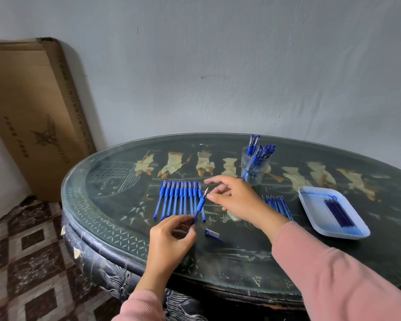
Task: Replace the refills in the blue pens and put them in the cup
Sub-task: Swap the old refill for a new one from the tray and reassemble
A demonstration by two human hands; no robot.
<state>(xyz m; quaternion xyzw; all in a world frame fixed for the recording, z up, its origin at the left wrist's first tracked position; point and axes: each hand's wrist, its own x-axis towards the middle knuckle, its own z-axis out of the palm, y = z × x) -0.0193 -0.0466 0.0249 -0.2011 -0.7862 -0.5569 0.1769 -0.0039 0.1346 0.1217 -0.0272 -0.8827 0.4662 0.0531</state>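
Holding one blue pen (pixel 200 205) by its lower barrel, my left hand (pixel 171 237) tilts it above the table (pixel 116 228). My right hand (pixel 236 198) pinches its metal tip. The cup (pixel 254 169) stands behind, with pens inside.

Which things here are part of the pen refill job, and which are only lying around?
Part of the job:
pen in both hands
row of pens
loose cap
refills on the table
tray of refills
cup of pens

Only lying around:
cardboard box
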